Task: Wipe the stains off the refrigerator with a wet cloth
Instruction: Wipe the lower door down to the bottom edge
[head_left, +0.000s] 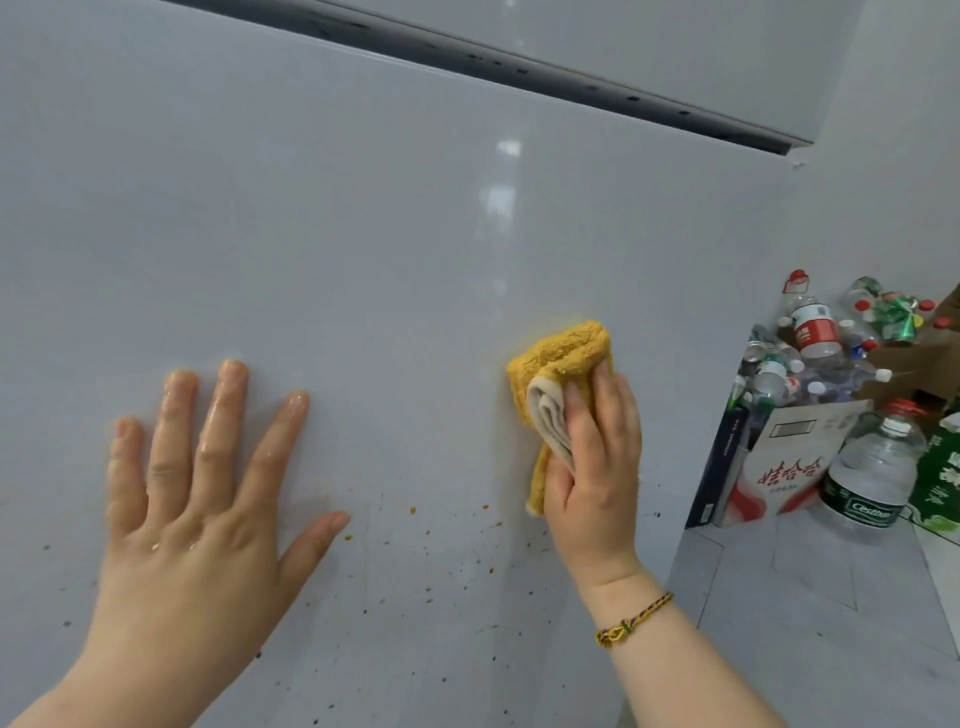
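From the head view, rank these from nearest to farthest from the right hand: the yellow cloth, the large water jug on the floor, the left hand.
1. Yellow cloth: held in the right hand against the refrigerator door.
2. Large water jug: on the floor, to its right.
3. Left hand: flat on the door, to its left.

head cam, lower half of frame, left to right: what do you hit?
Left hand flat on the refrigerator door → orange stain specks → right hand holding the yellow cloth → cardboard box of empty bottles → large water bottle.
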